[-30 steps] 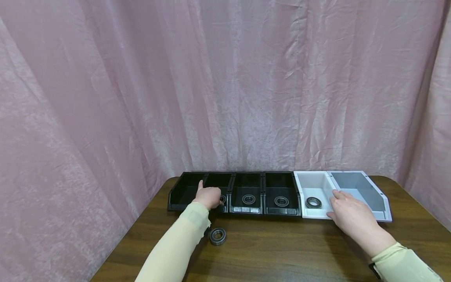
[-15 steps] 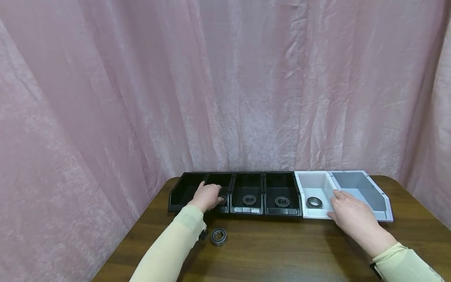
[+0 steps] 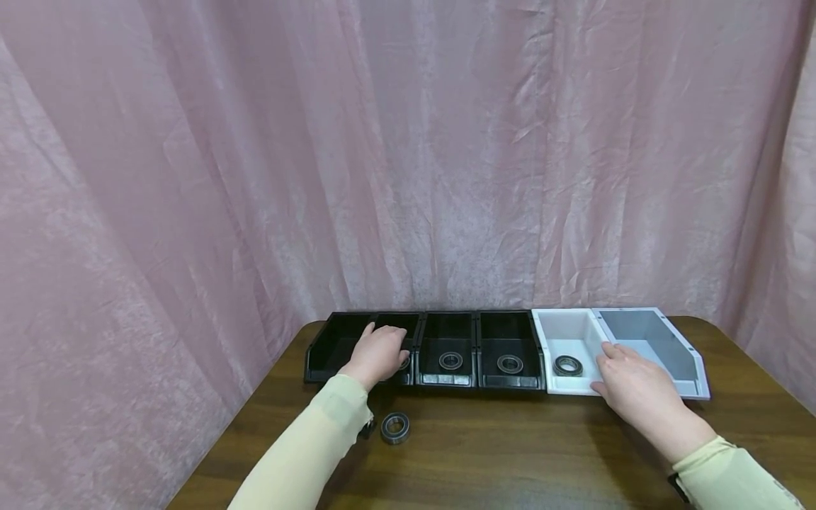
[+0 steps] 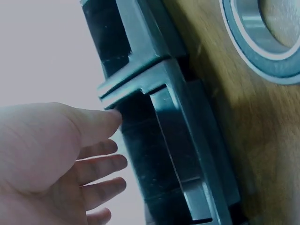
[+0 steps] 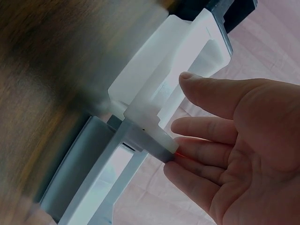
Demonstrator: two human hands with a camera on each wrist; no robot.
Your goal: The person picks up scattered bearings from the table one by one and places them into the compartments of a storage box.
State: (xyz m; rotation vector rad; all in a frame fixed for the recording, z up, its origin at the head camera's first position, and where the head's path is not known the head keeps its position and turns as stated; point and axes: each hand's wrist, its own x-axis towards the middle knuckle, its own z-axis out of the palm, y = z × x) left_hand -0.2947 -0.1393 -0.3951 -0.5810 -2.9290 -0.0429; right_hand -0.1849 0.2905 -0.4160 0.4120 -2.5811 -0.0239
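Observation:
My left hand point(image 3: 376, 353) hovers over the second black bin point(image 3: 400, 322) from the left, fingers loose and holding nothing. Just past its fingertips, part of a ball bearing point(image 3: 406, 364) shows inside that bin; the rest is hidden. Another bearing point(image 3: 394, 440) lies on the table near the left wrist and fills a corner of the left wrist view. On the right, my right hand point(image 3: 637, 382) rests at the wall between the white bin point(image 3: 569, 320) and the grey bin point(image 3: 640, 329). Its fingers point(image 5: 201, 180) are relaxed against the divider's edge, the thumb apart.
Four-sided open bins stand in one row along the table's back. Single bearings sit in the third black bin point(image 3: 459, 362), the fourth black bin point(image 3: 518, 365) and the white one. Behind hangs a pink curtain point(image 3: 408, 156); the brown wooden table point(image 3: 497, 453) extends in front.
My left hand has loosened its fingers beside the bearing in the second black bin and drawn slightly up and back. The right hand has stayed put.

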